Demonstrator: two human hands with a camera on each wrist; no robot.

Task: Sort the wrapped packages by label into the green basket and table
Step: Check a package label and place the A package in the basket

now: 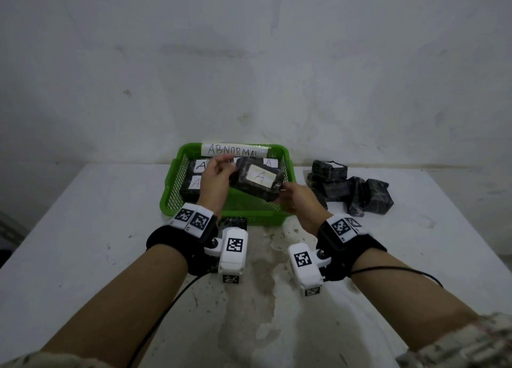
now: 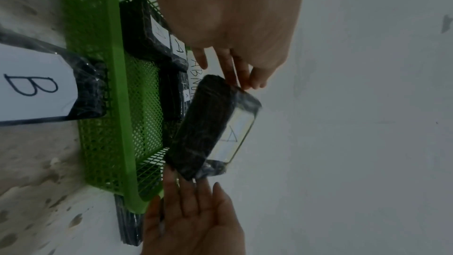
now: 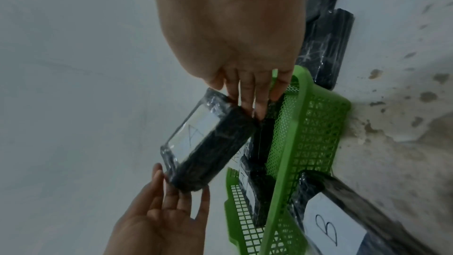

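A black wrapped package (image 1: 257, 182) with a white label "A" hangs tilted over the green basket (image 1: 230, 218). It is carried between my two hands. My left hand (image 1: 219, 171) touches its left end with straight fingers (image 2: 242, 77). My right hand (image 1: 293, 198) presses its right end with straight fingertips (image 3: 255, 100), palm open. The basket bears a paper strip reading "ABNORMAL" (image 1: 234, 150). Several packages marked "A" (image 1: 198, 168) lie inside it. A package marked "B" (image 2: 36, 84) lies on the table against the basket's near wall.
A pile of several black wrapped packages (image 1: 352, 190) lies on the white table (image 1: 83, 229) right of the basket, one with a white label on top. A stained white wall stands right behind the basket. Cables run from both wrist cameras.
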